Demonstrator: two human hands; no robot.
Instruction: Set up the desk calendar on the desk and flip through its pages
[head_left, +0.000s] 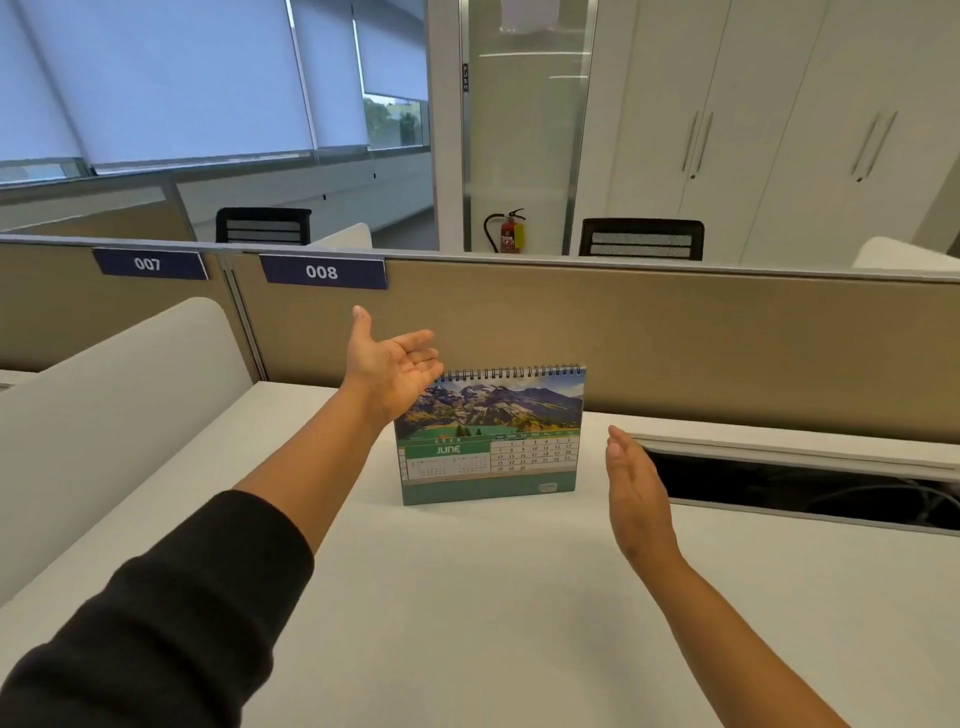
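My left hand (393, 364) has its fingers spread, palm up, empty, by the calendar's (491, 436) top left corner. My right hand (636, 493) is flat, fingers together, apart from its right edge. The calendar stands upright on the desk (467, 597) (page showing June), before the partition (675, 332).

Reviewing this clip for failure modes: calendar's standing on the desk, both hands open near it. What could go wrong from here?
1. The desk calendar stands free with neither hand holding it; a flip by the left hand at the spiral binding could tip it backward.
2. The open cable slot lies just to its right; a nudge from the right hand could slide it toward that gap.
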